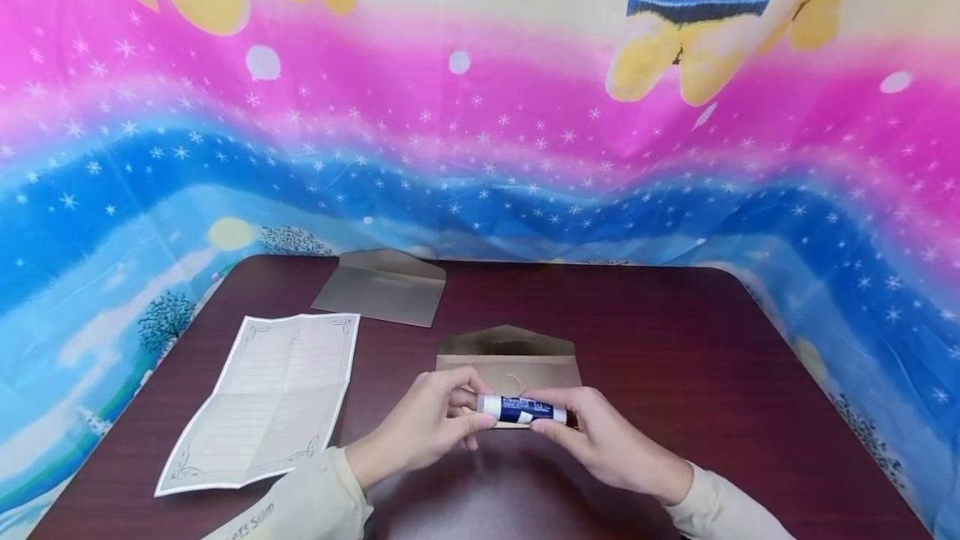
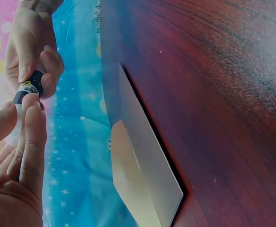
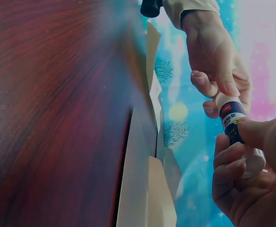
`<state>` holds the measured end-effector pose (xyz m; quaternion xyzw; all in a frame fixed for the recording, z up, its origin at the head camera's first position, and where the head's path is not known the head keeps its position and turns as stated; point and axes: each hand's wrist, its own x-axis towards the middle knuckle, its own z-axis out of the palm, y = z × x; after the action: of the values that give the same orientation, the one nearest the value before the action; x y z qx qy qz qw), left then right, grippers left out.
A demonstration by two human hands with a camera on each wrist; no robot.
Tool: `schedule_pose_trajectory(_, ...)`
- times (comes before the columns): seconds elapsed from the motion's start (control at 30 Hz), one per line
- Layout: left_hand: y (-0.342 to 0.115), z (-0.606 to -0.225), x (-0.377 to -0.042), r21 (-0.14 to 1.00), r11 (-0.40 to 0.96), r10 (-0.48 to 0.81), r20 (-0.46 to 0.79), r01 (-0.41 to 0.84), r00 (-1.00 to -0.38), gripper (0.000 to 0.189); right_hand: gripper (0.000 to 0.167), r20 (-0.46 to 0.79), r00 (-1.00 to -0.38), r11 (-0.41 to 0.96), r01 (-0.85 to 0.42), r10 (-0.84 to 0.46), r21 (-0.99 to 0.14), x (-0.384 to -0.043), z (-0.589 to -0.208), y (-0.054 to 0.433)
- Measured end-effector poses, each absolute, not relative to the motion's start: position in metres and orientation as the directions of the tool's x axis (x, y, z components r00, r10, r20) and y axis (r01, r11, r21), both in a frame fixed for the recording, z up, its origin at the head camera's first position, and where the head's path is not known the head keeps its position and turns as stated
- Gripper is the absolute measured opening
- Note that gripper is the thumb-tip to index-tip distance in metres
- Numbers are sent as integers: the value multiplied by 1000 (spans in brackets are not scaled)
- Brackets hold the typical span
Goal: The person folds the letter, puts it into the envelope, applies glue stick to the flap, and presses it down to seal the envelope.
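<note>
Between my two hands is a glue stick (image 1: 519, 408) with a dark blue label and white ends, held level above an envelope. My left hand (image 1: 423, 422) pinches its white left end between thumb and fingers. The right hand (image 1: 600, 436) grips the other end, thumb and fingers round the barrel. In the right wrist view the glue stick (image 3: 231, 118) shows its printed label, with both hands on it. Behind and below lies a brown envelope (image 1: 468, 369) with its flap raised away from me; the hands cover part of its near side.
Left on the dark red table (image 1: 675, 340) lies a creased, lined sheet of paper (image 1: 262, 398) with a decorated border. A second brown envelope (image 1: 378, 294), flap up, rests near the back edge. A patterned cloth (image 1: 480, 123) hangs behind the table.
</note>
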<state>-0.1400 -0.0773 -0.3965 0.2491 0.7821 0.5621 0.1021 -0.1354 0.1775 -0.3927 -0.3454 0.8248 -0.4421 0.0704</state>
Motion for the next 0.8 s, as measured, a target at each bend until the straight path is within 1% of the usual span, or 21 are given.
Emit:
schedule_pose_trajectory(0.2,-74,-396,-139,924,259,486,126,280,-865,18,25,180,-768,415,-509,-614,-754,-135,-395,179)
schedule_pose_trajectory(0.33,-71,-394,-137,908,294,476,130,297,-870,18,17,190,-766,444,-534,-614,-719,-133,-396,177)
schedule_pose_trajectory(0.43,-69,-394,-137,883,334,475,144,329,-868,16,11,238,-756,476,-590,-610,-652,-130,-397,174)
schedule_pose_trajectory(0.53,-67,-395,-137,863,356,468,168,359,-868,14,8,280,-755,536,-630,-593,-562,-128,-395,173)
schedule_pose_trajectory(0.63,-65,-397,-137,864,352,465,171,359,-868,14,11,287,-751,591,-651,-595,-477,-127,-392,173)
schedule_pose_trajectory(0.8,-60,-397,-138,879,333,483,153,342,-862,17,19,288,-719,634,-694,-632,-341,-126,-388,174)
